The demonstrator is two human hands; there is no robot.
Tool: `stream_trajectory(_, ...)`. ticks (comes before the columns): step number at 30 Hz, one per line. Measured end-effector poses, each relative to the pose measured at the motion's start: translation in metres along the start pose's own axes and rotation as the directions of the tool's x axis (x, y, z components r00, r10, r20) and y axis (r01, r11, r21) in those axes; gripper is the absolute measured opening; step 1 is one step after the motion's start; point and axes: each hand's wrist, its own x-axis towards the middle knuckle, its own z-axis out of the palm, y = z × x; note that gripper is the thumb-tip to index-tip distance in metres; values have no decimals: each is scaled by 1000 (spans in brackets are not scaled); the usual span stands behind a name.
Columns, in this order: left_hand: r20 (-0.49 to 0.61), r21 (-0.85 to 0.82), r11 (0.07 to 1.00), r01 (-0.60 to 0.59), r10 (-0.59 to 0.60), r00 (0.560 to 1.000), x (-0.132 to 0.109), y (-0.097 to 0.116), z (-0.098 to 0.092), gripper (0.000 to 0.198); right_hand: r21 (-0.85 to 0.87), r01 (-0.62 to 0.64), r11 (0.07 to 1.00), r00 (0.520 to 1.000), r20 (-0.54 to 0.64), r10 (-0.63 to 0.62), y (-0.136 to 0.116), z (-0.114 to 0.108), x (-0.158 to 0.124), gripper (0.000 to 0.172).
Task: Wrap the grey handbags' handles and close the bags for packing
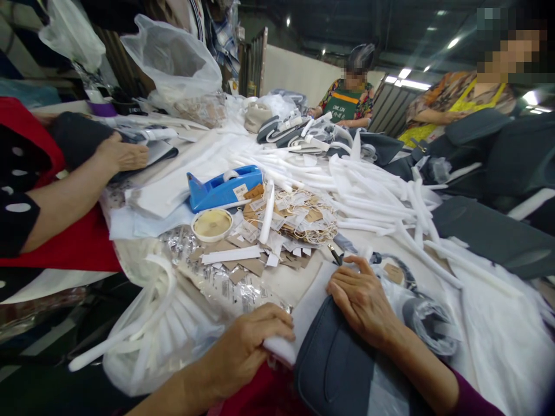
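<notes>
Your left hand (pixel 266 332) pinches a piece of white padding (pixel 281 349) just beside the bag; your right hand (pixel 362 297) grasps the dark bag (pixel 333 355) along its top edge, fingers bent over it; the bag is at the near side of the bench (pixel 299 280), in front of you; beyond your hands lie a heap of tags (pixel 303 214), a round dish (pixel 212 224) and a blue tape dispenser (pixel 221 189); white foam sticks (pixel 368 199) spread behind the tags.
</notes>
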Motion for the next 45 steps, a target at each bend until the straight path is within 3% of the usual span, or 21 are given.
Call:
stream_trajectory(4,-161,-51,975,216,-222,962,28,9,10,10,24,11,1000,1000,-3,-11,0,-2,0,39)
stream_trajectory(7,-229,-97,965,242,-258,939,46,12,15,12,38,14,999,1000,-6,-14,1,-2,0,39)
stream_trajectory(13,-142,-395,866,308,-388,910,68,9,26,15,32,2,999,1000,-3,-2,2,-1,1,38)
stream_trajectory(20,-212,-248,921,302,-356,910,85,10,39,15,-40,11,999,1000,12,-10,0,3,3,35)
stream_trajectory(24,-214,-312,906,285,-360,908,79,11,42,11,-14,39,999,997,60,-38,0,2,6,24)
stream_trajectory(28,-241,-328,927,180,-267,933,55,19,42,25,20,90,996,992,87,-92,3,3,6,29)
stream_trajectory(34,-296,-223,939,263,-322,899,38,27,60,49,4,78,997,995,53,-79,7,4,6,31)
stream_trajectory(40,-246,-312,916,252,-334,910,47,29,67,15,25,121,992,993,-5,-121,6,4,8,30)
stream_trajectory(45,-181,-295,925,238,-299,937,43,30,51,20,64,147,987,989,-10,-146,9,7,7,37)
